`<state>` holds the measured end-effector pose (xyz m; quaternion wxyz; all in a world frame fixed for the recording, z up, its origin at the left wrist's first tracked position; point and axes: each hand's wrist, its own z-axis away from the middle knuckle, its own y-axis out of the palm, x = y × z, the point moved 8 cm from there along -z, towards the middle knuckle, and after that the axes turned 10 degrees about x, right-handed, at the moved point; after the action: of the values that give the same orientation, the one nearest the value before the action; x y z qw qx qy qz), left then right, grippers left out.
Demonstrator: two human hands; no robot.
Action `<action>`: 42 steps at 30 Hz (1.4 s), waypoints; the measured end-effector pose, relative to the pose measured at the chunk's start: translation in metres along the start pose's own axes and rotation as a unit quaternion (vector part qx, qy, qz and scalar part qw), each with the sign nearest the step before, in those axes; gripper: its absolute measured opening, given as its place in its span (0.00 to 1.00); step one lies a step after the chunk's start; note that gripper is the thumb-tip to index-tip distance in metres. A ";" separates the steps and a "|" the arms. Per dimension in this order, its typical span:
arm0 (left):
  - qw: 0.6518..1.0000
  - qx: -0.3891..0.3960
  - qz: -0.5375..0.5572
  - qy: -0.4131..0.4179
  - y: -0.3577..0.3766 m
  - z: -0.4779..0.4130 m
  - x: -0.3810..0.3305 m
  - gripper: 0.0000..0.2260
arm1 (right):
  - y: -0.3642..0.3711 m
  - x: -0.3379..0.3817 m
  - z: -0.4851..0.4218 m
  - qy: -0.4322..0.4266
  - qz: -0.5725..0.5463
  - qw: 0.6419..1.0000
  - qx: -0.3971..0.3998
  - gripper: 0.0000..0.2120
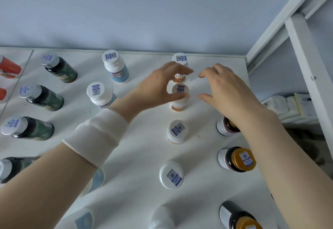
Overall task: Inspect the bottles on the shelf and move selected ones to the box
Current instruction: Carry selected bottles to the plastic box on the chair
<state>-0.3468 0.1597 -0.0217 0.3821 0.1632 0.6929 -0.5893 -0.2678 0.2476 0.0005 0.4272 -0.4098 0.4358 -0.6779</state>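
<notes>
Several capped bottles stand in rows on the white shelf [137, 149], each with a blue code sticker on its lid. My left hand [158, 86] curves around a small white bottle with an orange label [180, 89] in the middle column. The thumb touches the lid's front edge, while the fingers are spread above it, in front of the rear white bottle [180, 58]. My right hand [227, 88] hovers just right of that bottle, fingers apart and holding nothing. Under my right wrist stands a dark bottle [226, 127], partly hidden. No box is in view.
Dark green bottles with silver lids [42, 97] fill the left side, and white-blue bottles [115, 66] stand in between. Gold-lidded dark bottles [237, 160] line the right edge. Orange bottles [9, 68] sit far left. A white shelf post [306, 63] rises on the right, with the wall behind.
</notes>
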 end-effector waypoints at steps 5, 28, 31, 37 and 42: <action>0.987 -0.106 -0.097 -0.065 -0.032 -0.032 0.021 0.25 | -0.004 -0.009 -0.007 0.010 -0.044 0.999 -0.015 0.24; 0.884 -0.121 0.449 -0.039 -0.044 0.089 -0.035 0.15 | 0.001 0.046 0.053 -0.147 -0.671 0.727 -0.016 0.25; 0.907 -0.131 0.400 -0.009 -0.055 0.107 -0.046 0.19 | 0.003 0.058 0.069 -0.166 -0.699 0.695 -0.009 0.30; 0.933 -0.140 0.332 0.005 -0.060 0.143 -0.069 0.19 | 0.021 0.080 0.094 -0.122 -0.776 0.619 0.030 0.26; 0.924 -0.160 0.348 -0.011 -0.053 0.187 -0.076 0.19 | 0.043 0.119 0.121 -0.047 -0.797 0.585 0.146 0.24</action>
<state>-0.2706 -0.0127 0.0673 0.5920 0.3244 0.6729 -0.3024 -0.1820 0.0958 0.0166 -0.2099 -0.5567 -0.1907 -0.7808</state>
